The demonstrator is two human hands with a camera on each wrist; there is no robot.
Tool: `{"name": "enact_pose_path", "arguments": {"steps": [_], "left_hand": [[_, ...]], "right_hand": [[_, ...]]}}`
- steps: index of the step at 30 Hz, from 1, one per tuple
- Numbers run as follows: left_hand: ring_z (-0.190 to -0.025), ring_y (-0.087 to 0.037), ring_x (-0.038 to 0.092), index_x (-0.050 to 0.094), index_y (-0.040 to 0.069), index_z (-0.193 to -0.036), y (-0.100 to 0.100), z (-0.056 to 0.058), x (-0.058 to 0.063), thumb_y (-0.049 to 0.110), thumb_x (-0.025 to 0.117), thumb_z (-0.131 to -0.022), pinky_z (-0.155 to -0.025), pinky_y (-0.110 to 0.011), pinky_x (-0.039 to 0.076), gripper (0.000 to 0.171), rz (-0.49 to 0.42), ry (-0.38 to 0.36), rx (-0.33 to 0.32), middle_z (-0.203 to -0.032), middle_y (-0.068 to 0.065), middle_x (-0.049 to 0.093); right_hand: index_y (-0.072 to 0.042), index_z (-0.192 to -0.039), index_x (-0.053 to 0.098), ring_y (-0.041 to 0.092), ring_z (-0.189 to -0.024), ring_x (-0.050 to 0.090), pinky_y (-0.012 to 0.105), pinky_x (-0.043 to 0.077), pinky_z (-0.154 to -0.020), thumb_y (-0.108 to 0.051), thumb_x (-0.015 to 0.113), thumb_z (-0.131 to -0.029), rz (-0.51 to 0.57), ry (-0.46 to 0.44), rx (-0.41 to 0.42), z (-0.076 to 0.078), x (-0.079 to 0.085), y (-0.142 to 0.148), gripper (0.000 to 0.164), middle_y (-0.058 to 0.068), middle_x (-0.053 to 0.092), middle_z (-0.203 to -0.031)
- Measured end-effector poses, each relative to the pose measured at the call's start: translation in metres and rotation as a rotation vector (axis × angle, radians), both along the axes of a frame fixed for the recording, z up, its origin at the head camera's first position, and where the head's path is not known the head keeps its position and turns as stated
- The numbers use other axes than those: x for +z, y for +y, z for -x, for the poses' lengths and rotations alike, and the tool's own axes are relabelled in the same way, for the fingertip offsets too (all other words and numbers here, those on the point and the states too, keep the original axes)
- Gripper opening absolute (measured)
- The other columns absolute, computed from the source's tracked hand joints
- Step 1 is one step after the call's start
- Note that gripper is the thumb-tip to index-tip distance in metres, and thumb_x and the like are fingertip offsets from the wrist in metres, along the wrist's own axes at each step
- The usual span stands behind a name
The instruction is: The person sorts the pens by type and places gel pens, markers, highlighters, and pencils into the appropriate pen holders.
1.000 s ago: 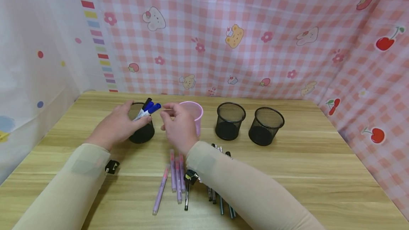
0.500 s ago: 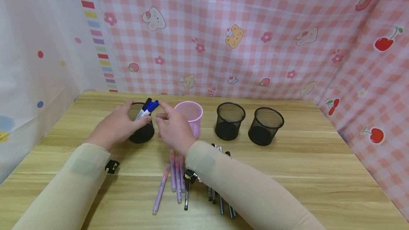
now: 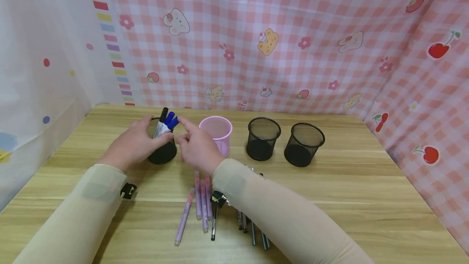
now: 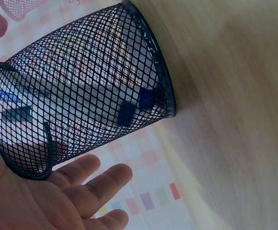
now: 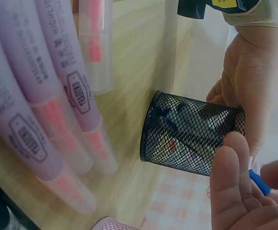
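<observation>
My left hand point(image 3: 133, 141) grips a black mesh pen cup point(image 3: 162, 155) near its rim, thumb in front and fingers on the far side. Inside lean whiteboard markers with white barrels, two with blue caps point(image 3: 172, 123) and one with a black cap point(image 3: 163, 114). With its index finger extended, my right hand point(image 3: 199, 146) touches the rightmost blue cap; its other fingers bend loosely beside the cup. The left wrist view shows the markers' lower ends through the mesh point(image 4: 86, 91). From the right wrist view, the right fingers point(image 5: 225, 167) lie close to the cup.
A pink mesh cup point(image 3: 224, 144) stands just behind the right hand. Two black mesh cups point(image 3: 261, 148) point(image 3: 302, 154) stand further right. Several purple highlighters point(image 3: 184, 217) and a slim pen point(image 3: 213, 225) lie in front; more dark pens point(image 3: 253, 233) lie partly under the right forearm.
The markers' caps have shifted left and stand more upright in the cup. My right hand has moved slightly left, its index finger now straighter against the blue cap. The left hand stays put.
</observation>
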State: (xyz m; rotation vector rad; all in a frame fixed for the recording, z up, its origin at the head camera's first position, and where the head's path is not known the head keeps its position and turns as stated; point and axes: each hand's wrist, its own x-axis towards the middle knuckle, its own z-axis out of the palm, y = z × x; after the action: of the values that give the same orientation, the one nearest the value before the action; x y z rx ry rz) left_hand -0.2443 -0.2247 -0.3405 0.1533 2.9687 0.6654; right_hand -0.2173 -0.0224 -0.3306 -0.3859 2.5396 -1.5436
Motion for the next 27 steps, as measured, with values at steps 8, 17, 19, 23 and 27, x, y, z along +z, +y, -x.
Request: {"name": "enact_pose_path", "arguments": {"steps": [8,17,19,23,27], "left_hand": [[-0.147,-0.062,0.031,0.007,0.002,-0.168,0.001,-0.001,0.000,0.090,0.041,-0.090,-0.111,-0.078,0.036,0.123,-0.009,-0.020,0.004,-0.167,-0.039,0.018],[-0.149,-0.062,0.027,0.004,0.003,-0.169,0.000,-0.001,-0.001,0.094,0.038,-0.087,-0.114,-0.078,0.032,0.127,0.000,-0.033,0.012,-0.168,-0.038,0.016],[-0.150,-0.061,0.026,0.004,0.004,-0.169,0.000,-0.001,-0.001,0.094,0.038,-0.087,-0.115,-0.078,0.031,0.127,-0.001,-0.032,0.011,-0.169,-0.038,0.015],[-0.152,-0.060,0.024,0.003,0.004,-0.169,-0.001,0.000,-0.001,0.094,0.039,-0.087,-0.117,-0.077,0.029,0.127,-0.001,-0.030,0.010,-0.169,-0.037,0.015],[-0.152,-0.059,0.023,0.005,0.004,-0.169,-0.001,0.000,-0.001,0.094,0.040,-0.087,-0.118,-0.076,0.028,0.127,0.001,-0.026,0.012,-0.169,-0.036,0.016]], "right_hand": [[-0.038,-0.165,0.031,0.034,-0.078,0.076,0.022,0.050,-0.049,-0.007,0.052,-0.110,0.058,-0.074,0.009,-0.001,0.002,0.006,0.066,0.012,0.073,-0.131],[-0.026,-0.163,0.039,0.019,-0.070,0.072,0.027,0.055,-0.056,-0.013,0.053,-0.111,0.064,-0.048,0.033,-0.005,0.009,0.039,0.056,0.009,0.075,-0.128],[-0.020,-0.157,0.049,0.023,-0.075,0.074,0.030,0.058,-0.062,-0.014,0.055,-0.110,0.064,-0.030,0.043,-0.007,0.011,0.050,0.047,0.010,0.076,-0.121],[-0.013,-0.140,0.063,0.029,-0.085,0.075,0.031,0.058,-0.063,-0.017,0.056,-0.109,0.009,0.000,0.059,-0.010,0.012,0.076,0.032,0.010,0.077,-0.111],[-0.012,-0.128,0.070,0.025,-0.083,0.074,0.026,0.050,-0.054,-0.020,0.056,-0.108,-0.102,0.027,0.056,-0.012,0.014,0.103,0.026,0.011,0.078,-0.108]]}}
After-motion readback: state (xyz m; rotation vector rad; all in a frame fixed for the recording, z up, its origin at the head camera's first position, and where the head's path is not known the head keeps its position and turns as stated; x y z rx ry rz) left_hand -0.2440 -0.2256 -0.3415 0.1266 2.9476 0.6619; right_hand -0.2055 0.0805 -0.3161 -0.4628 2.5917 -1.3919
